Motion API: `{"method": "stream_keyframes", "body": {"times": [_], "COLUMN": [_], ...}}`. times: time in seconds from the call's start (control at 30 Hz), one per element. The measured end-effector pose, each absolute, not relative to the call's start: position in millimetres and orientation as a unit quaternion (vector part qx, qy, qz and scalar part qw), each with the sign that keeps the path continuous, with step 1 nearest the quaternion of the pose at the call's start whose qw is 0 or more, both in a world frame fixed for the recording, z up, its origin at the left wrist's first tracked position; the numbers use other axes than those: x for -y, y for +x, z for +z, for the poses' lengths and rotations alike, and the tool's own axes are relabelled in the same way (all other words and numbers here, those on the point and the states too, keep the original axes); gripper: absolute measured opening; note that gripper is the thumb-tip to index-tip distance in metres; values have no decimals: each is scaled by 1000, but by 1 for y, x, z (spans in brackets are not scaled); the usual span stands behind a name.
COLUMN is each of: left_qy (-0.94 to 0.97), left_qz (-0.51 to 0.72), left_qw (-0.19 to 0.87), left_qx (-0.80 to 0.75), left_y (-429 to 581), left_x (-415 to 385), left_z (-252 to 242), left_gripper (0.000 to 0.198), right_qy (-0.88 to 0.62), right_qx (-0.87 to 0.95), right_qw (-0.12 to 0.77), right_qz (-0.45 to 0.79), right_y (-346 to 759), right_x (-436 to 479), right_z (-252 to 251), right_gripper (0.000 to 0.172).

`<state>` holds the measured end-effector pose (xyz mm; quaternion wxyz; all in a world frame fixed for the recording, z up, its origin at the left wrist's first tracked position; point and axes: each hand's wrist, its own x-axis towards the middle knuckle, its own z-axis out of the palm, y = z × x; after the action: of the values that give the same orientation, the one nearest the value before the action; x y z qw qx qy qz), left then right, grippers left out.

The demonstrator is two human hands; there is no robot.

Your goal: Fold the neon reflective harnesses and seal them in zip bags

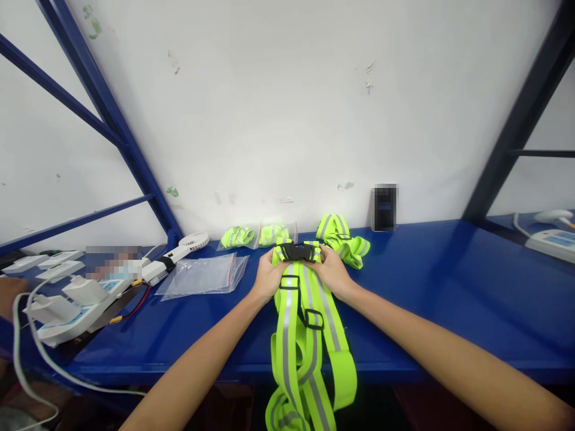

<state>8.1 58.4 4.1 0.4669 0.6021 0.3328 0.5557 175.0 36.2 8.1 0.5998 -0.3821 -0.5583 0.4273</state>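
Observation:
A neon-yellow reflective strap harness (309, 341) lies across the blue bench (449, 287) and hangs over its front edge. My left hand (268, 276) and my right hand (333, 270) both grip its top end, fingers closed on the straps at either side of a black plastic buckle (297, 251). The buckle sits between my thumbs. Two black slide adjusters show lower on the straps.
Empty clear zip bags (204, 275) lie left of my hands. Bagged folded yellow straps (258, 234) and a loose folded one (344, 239) rest by the wall. A white handheld fan (179, 254), white devices and cables crowd the left end. Blue rack posts stand at both sides.

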Motion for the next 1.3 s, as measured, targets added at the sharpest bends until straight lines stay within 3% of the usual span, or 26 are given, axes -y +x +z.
{"method": "stream_keyframes", "body": {"times": [0.13, 0.33, 0.67, 0.73, 0.87, 1.0, 1.17, 1.3], "left_qy": [593, 517, 514, 523, 543, 546, 549, 573], "left_qz": [545, 505, 510, 507, 507, 547, 569, 579], "left_qw": [483, 588, 598, 587, 559, 516, 477, 446], "left_qx": [-342, -364, -344, -353, -368, -369, -384, -370], "left_y": [10, 13, 17, 17, 18, 16, 8, 5], "left_x": [-55, -53, -48, -48, -52, -57, -64, -65], "left_z": [8, 13, 14, 13, 8, 6, 5, 6], "left_gripper": [29, 38, 39, 40, 40, 36, 32, 34], "right_qy": [-395, -472, -473, -473, -478, -413, -357, -361], "right_qx": [606, 653, 623, 625, 625, 637, 613, 587], "right_qw": [592, 560, 579, 583, 588, 593, 554, 547], "right_qz": [355, 193, 231, 213, 186, 267, 435, 475], "right_y": [179, 182, 178, 177, 176, 175, 171, 171], "right_x": [-39, -30, -32, -30, -25, -23, -20, -17], "right_z": [7, 11, 8, 9, 14, 15, 17, 24], "right_gripper": [31, 26, 16, 21, 53, 45, 53, 51]}}
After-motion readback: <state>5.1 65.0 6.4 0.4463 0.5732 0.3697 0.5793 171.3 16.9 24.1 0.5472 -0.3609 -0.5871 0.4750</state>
